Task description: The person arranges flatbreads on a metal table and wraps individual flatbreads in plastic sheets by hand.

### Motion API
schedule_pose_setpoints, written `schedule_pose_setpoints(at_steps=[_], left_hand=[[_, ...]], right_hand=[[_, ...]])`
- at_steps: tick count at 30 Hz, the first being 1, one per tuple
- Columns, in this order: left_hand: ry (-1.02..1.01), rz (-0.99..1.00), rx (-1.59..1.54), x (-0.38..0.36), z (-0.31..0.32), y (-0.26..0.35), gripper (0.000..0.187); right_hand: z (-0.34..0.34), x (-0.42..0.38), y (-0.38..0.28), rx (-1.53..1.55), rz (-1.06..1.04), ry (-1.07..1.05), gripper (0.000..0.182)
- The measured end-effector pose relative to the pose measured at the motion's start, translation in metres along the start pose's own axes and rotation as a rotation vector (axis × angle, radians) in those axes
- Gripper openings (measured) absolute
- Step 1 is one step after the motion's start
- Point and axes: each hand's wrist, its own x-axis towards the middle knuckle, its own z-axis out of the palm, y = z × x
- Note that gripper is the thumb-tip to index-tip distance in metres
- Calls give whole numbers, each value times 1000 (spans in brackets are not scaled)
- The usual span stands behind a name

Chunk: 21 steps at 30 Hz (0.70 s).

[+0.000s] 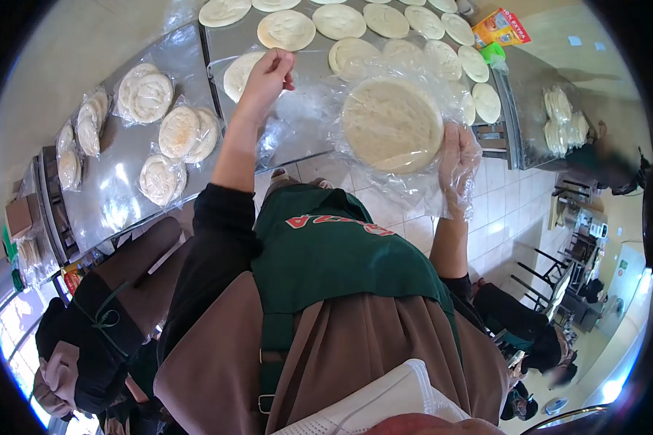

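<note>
My right hand [458,163], covered by clear plastic, grips the edge of a round pale pizza crust [392,125]. Clear plastic bag film [345,148] surrounds this crust, wrinkled and loose about its rim. Off to the left, my left hand [270,76] is raised over the metal table with its fingers curled together; I cannot tell whether anything is pinched in them. Just behind that hand lies a bare crust [241,76], partly hidden by my wrist. Another browned crust [286,30] is beyond my fingertips.
More crusts [339,22] lie in rows across the metal table [297,123]. Bagged crusts [178,132] sit on the left table, and more bagged ones [564,119] at the right. A yellow-red packet [500,27] stands by a green object [493,53]. Other people [87,326] are nearby.
</note>
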Motion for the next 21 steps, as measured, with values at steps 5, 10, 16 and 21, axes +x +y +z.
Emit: schedule_pose_setpoints(at_steps=[5,10,16,21], left_hand=[[-387,-35,-93,-30,27,9,22],[-476,25,-213,-29,53,-15,27],[-751,-319,-309,-38,57,-29,41],[-812,-262,-266,-51,83,-54,51]], right_hand=[[-10,2,-10,-83,-116,-58,28],[-11,0,-24,-109,-109,-87,27],[-19,-3,-14,-175,10,-151,19],[-10,-14,-9,-211,-102,-149,18]])
